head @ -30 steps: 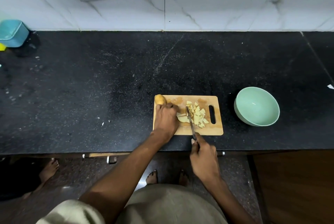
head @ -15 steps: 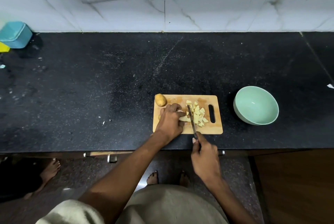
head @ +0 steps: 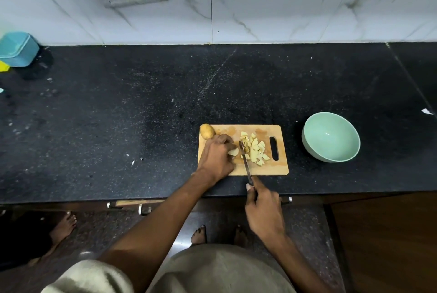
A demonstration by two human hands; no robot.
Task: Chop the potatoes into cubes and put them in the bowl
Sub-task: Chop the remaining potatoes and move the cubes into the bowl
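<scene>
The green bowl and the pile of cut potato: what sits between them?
In the head view, between the potato cubes and the bowl lie only the cutting board's slotted handle end and a bare strip of black counter.

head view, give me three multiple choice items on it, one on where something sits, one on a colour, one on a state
1. Where does the whole potato lie?
A. far left corner of the cutting board
B. in the bowl
C. beside the wall socket

2. What colour is the bowl?
A. red
B. pale green
C. black

3. What is in the bowl?
A. potato cubes
B. water
C. nothing

Answers:
1 A: it lies at the board's far left corner, just past the left hand.
2 B: rim and inside are pale green.
3 C: the potato cubes lie on the board, next to the knife that the right hand holds.
</scene>
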